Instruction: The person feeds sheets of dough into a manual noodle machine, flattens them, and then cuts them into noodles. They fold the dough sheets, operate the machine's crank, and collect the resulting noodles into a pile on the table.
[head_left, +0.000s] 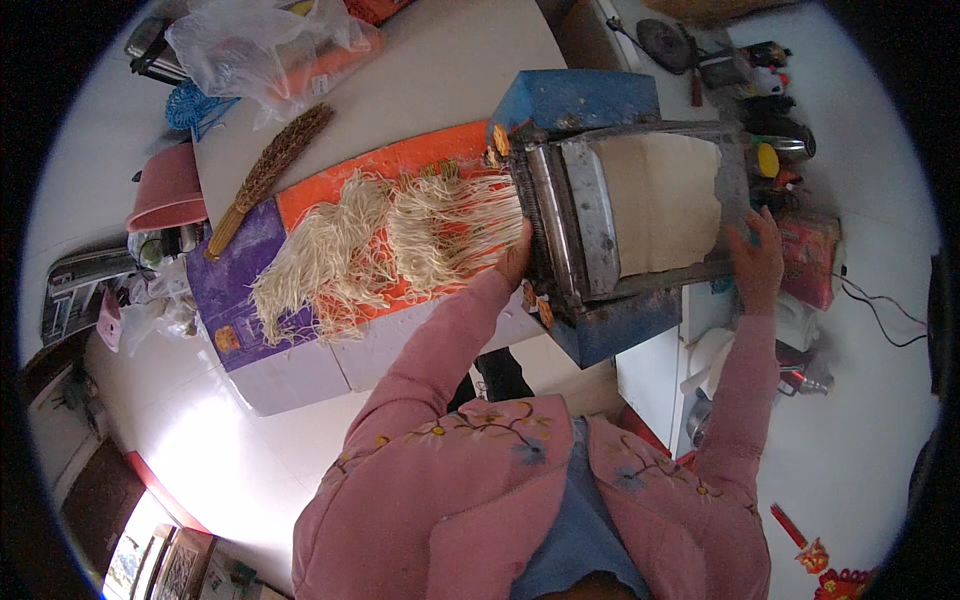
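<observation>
A noodle machine with a blue metal housing (592, 97) and a steel roller (559, 221) stands before me. A sheet of pale dough (664, 206) lies on its feed tray. Cut noodle strands (480, 210) run out from the machine's left side. My left hand (516, 255) is at that outlet beside the strands, its fingers partly hidden against the machine. My right hand (756, 255) is by the tray's right end, fingers apart and nothing seen in it. Piled noodles (322, 255) lie left of the outlet on an orange mat (375, 161).
A straw hand brush (266, 180) lies across the table's left side, over a purple mat (225, 289). Behind it are a clear plastic bag (255, 52) and blue twine (191, 105). A pink basin (169, 187) stands left; several kitchen items crowd the right-hand counter (750, 127).
</observation>
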